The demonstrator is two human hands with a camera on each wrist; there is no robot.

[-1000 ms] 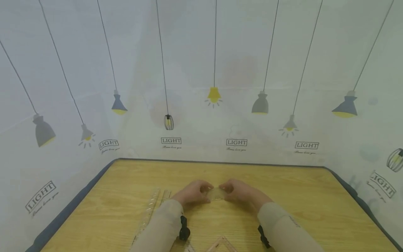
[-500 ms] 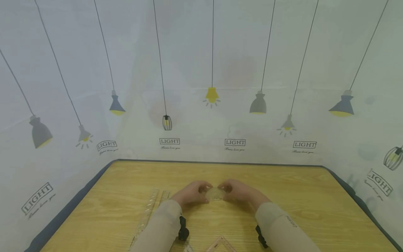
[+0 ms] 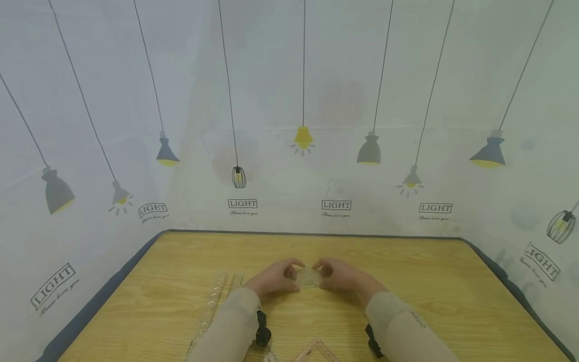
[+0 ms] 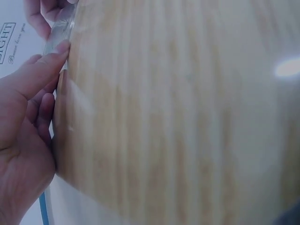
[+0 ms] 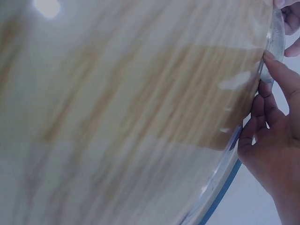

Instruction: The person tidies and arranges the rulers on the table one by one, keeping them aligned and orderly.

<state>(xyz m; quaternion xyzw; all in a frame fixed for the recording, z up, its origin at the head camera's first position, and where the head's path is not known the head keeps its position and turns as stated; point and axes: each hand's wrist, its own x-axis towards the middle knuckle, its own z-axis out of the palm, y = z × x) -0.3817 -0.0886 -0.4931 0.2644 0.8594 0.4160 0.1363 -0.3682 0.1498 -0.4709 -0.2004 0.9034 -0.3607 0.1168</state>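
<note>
Between my two hands is a small clear protractor (image 3: 309, 278), its rounded edge facing away in the head view. My left hand (image 3: 278, 276) pinches its left end with thumb and fingers, and my right hand (image 3: 340, 275) pinches the right end. In the left wrist view the left thumb lies on the near face of the clear plastic (image 4: 63, 30). The right wrist view has the right thumb against the protractor (image 5: 276, 40) too, with the other fingers curled behind. Its markings are too blurred to read.
A long clear ruler (image 3: 211, 301) lies to the left, with a shorter clear ruler (image 3: 237, 281) beside it, partly behind the left sleeve. Near the front edge shows the corner of a clear set square (image 3: 318, 346). A patterned white curtain (image 3: 289, 90) surrounds the wooden table (image 3: 434, 281).
The protractor's rounded outline shows differently between frames, as if tilted slightly in the hands. Both hands keep their hold in nearly the same place. The head view has shifted a little.
</note>
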